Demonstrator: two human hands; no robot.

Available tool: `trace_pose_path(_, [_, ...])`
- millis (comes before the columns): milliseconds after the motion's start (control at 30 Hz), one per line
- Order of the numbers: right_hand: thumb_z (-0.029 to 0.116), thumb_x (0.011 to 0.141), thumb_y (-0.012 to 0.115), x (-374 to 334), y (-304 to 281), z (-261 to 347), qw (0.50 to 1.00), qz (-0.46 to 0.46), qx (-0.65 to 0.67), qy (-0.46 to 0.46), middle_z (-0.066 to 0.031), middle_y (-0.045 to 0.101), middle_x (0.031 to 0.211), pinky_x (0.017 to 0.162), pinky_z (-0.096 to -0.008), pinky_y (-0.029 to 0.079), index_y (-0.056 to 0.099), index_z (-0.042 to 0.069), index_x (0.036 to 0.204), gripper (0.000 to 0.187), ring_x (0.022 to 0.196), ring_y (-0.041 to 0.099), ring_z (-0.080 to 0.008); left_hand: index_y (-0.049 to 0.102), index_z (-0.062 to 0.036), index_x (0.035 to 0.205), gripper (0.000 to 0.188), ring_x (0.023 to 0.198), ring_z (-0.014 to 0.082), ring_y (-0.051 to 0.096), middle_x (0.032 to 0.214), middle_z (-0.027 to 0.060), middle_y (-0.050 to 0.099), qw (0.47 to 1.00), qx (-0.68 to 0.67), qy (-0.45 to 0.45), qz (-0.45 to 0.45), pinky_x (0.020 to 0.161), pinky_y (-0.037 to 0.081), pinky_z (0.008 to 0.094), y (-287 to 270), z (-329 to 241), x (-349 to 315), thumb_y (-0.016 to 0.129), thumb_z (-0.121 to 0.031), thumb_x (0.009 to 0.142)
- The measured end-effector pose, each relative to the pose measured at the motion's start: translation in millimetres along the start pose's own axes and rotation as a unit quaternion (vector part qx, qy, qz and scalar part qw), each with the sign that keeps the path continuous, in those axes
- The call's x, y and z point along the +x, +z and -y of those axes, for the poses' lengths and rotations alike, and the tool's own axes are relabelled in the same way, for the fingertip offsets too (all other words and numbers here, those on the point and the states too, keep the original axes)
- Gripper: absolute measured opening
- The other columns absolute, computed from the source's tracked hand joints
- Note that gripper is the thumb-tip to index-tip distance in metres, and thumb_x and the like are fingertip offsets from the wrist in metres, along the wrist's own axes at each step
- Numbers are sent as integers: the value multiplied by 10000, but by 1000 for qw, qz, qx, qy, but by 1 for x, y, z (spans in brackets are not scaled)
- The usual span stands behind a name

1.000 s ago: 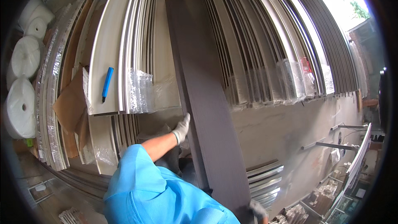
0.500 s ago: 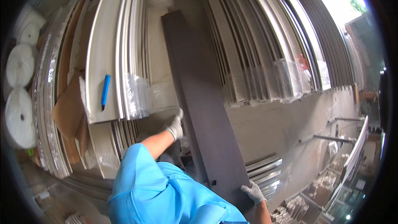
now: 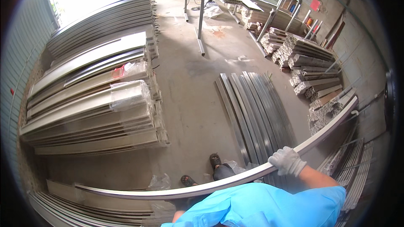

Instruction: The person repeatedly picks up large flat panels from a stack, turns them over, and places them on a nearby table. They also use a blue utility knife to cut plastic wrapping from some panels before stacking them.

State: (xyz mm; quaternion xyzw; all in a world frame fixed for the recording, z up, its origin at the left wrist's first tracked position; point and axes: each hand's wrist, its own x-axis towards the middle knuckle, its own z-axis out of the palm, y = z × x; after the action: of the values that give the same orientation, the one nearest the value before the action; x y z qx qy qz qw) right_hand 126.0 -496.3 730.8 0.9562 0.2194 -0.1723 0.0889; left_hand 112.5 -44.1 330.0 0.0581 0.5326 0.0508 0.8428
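Note:
A long panel [image 3: 235,179] with a pale narrow edge runs across in front of my body, standing on edge and looking bowed in this wide view. My right hand [image 3: 287,162], in a light work glove, is closed over its upper edge, right of my chest. Of my left arm only a bit of forearm [image 3: 178,215] shows, below the panel. The left hand itself is hidden there, so its fingers cannot be made out. Beyond the panel my feet in dark sandals [image 3: 215,160] stand on the concrete floor.
Grey metal profiles [image 3: 256,117] lie on the floor just ahead. Stacked long panels [image 3: 92,117], partly plastic-wrapped, fill the left side; more profiles [image 3: 97,210] lie at lower left. A metal stand [image 3: 201,21] carries a panel at the back. Bundled profiles [image 3: 311,59] line the right wall.
My view has swung toward the open floor. The panel, earlier with its broad dark face up, is now on edge across me. My right hand now grips its upper edge; my left has gone from sight.

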Motion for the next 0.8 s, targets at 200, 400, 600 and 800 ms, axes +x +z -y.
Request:
trace_pose_path(200, [226,583,727,-19,50,-49,996,-54,46,59,-48,643,806,730,-396,481,616,159,886,329,795,647,-245,396,-112,1464,893,1385,328,320,1505,135,385,996,8,7,94,1156,230,524,60,23,-51,508,-735,835])
trace_pose_path(400, [268,595,744,-15,108,-118,990,-53,77,103,-83,650,840,774,-404,487,638,128,923,372,843,645,-279,392,-115,1467,887,1385,318,314,1511,133,371,983,9,16,182,1157,229,519,113,68,-95,516,-727,837])
trace_pose_path(600, [644,570,793,31,140,-189,958,-104,229,134,-158,655,913,834,-442,500,646,54,920,701,906,643,-347,389,-118,1470,882,1385,308,308,1518,131,358,967,5,27,255,1158,228,513,171,140,-143,523,-719,838])
trace_pose_path(800, [733,654,704,50,167,-261,930,-134,308,153,-164,641,845,776,-445,490,606,50,825,711,865,635,-365,367,-113,1479,857,1379,308,307,1529,121,334,923,92,34,372,1163,207,514,259,189,-161,534,-681,859])
